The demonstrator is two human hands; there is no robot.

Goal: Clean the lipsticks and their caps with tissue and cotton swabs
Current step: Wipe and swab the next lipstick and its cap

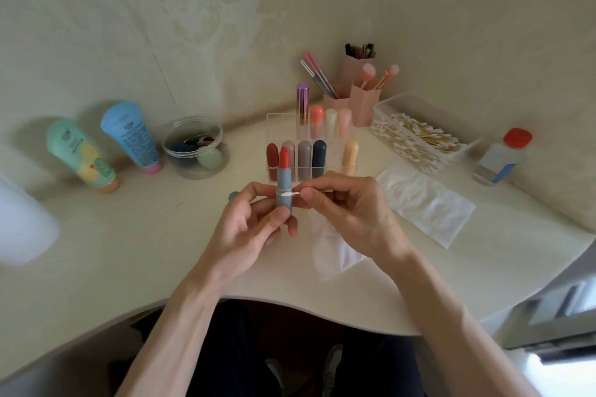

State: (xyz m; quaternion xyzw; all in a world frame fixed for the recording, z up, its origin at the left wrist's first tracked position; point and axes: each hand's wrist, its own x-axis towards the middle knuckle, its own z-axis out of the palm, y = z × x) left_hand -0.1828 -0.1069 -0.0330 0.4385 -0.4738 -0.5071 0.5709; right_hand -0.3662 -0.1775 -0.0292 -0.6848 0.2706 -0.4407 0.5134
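Over the cream table (pixel 129 235) the left hand (pixel 245 222) and right hand (pixel 348 206) meet. The left grip curls round the base of an upright, uncapped blue-grey lipstick (pixel 284 184). The right grip pinches a cotton swab (pixel 290 194), its white tip touching the tube.

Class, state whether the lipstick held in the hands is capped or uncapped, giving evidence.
Uncapped: the lipstick, held upright by the left hand, shows its bare red stick above the blue case.
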